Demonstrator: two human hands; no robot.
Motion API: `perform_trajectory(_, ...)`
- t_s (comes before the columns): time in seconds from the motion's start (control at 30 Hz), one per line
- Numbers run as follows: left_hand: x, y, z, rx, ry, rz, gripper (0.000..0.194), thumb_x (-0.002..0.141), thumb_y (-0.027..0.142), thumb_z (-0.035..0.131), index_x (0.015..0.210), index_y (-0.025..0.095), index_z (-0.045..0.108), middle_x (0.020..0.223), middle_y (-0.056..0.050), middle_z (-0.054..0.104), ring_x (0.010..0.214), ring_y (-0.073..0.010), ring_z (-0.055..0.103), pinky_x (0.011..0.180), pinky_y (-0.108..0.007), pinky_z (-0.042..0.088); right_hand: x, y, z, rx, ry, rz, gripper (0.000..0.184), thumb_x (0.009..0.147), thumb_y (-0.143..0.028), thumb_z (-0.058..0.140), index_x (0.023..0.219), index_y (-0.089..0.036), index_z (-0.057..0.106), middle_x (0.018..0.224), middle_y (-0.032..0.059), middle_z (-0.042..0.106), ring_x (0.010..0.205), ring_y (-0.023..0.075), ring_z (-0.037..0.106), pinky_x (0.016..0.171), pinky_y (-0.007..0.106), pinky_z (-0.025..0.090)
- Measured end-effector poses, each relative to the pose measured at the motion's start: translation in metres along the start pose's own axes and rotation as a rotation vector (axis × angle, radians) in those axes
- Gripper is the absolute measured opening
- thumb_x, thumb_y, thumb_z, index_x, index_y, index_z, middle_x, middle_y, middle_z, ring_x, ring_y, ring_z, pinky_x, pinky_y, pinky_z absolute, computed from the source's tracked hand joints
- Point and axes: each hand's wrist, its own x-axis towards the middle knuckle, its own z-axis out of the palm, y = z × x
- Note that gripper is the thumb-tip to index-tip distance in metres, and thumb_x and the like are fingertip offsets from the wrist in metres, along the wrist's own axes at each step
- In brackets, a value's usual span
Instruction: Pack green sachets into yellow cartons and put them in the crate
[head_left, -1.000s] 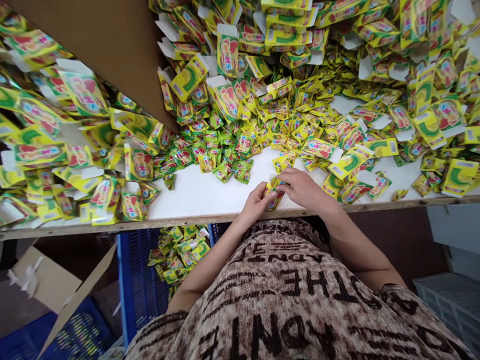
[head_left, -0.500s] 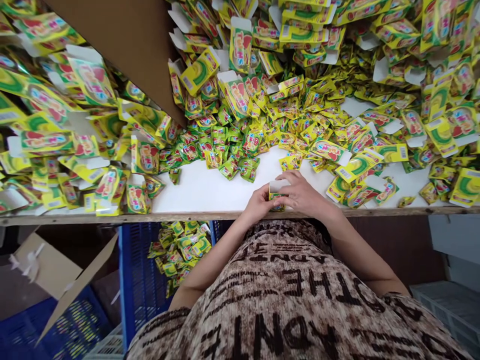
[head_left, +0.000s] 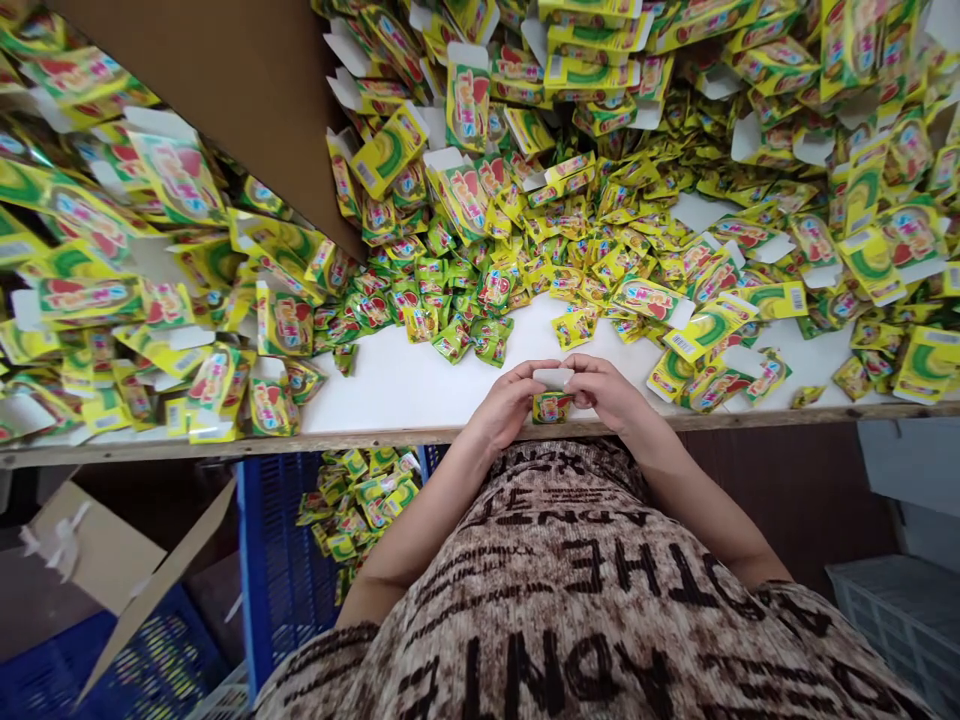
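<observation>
Both of my hands hold one small yellow-green printed carton (head_left: pixel 551 403) upright at the near edge of the white table (head_left: pixel 405 385). My left hand (head_left: pixel 506 405) grips its left side and my right hand (head_left: pixel 609 392) grips its right side, fingers curled. The thumbs and fingertips press on the carton's white top flap. Loose green-yellow sachets (head_left: pixel 457 300) lie in a heap just beyond my hands.
Open yellow cartons (head_left: pixel 712 320) with white flaps are piled across the table, left and right. A brown cardboard sheet (head_left: pixel 225 90) leans at the upper left. Below the table's edge, a blue crate (head_left: pixel 285 560) holds filled packs (head_left: pixel 360 500). A grey crate (head_left: pixel 900 610) sits at the lower right.
The carton has gone from lying between my fingers to standing upright, and its white flap has come up and is pressed at the top. Both hands stayed at the table's edge.
</observation>
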Motion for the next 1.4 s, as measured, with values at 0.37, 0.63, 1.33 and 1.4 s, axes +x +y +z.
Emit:
perform_trajectory(0.37, 0.003, -0.005, 0.0, 0.331, 0.297, 0.368, 0.026, 0.071, 0.033, 0.08, 0.092, 0.019, 0.078, 0.094, -0.005, 0.076, 0.088, -0.0177, 0.066, 0.086, -0.032, 0.051, 0.004, 0.011, -0.008, -0.144, 0.137, -0.279, 0.026, 0.075, -0.043, 0.075, 0.089, -0.021, 0.079, 0.082, 0.0032, 0.072, 0.058, 0.0113, 0.055, 0.052, 0.026, 0.048)
perform_trajectory(0.63, 0.012, -0.009, -0.002, 0.521, 0.215, 0.461, 0.026, 0.077, 0.038, 0.075, 0.095, 0.019, 0.077, 0.089, -0.005, 0.073, 0.075, -0.0145, 0.063, 0.071, -0.027, 0.051, 0.002, 0.009, -0.013, -0.15, 0.145, -0.312, 0.028, 0.067, -0.043, 0.082, 0.084, -0.021, 0.079, 0.079, 0.0041, 0.073, 0.06, 0.013, 0.061, 0.055, 0.028, 0.054)
perform_trajectory(1.33, 0.0, -0.017, -0.015, 0.913, 0.012, 0.576, 0.033, 0.089, 0.033, 0.062, 0.119, 0.022, 0.066, 0.101, -0.008, 0.068, 0.092, -0.0181, 0.062, 0.083, -0.03, 0.05, 0.002, 0.016, -0.021, -0.529, 0.158, -0.625, 0.016, 0.086, -0.035, 0.066, 0.08, -0.022, 0.074, 0.082, 0.0041, 0.062, 0.069, 0.0156, 0.059, 0.061, 0.031, 0.052)
perform_trajectory(1.4, 0.004, -0.016, -0.014, 0.943, -0.036, 0.574, 0.037, 0.089, 0.032, 0.062, 0.124, 0.023, 0.064, 0.104, -0.009, 0.068, 0.096, -0.0196, 0.062, 0.088, -0.033, 0.048, 0.024, 0.002, -0.023, -0.521, 0.154, -0.603, 0.019, 0.086, -0.035, 0.065, 0.076, -0.02, 0.072, 0.073, 0.002, 0.061, 0.06, 0.0138, 0.055, 0.059, 0.03, 0.048)
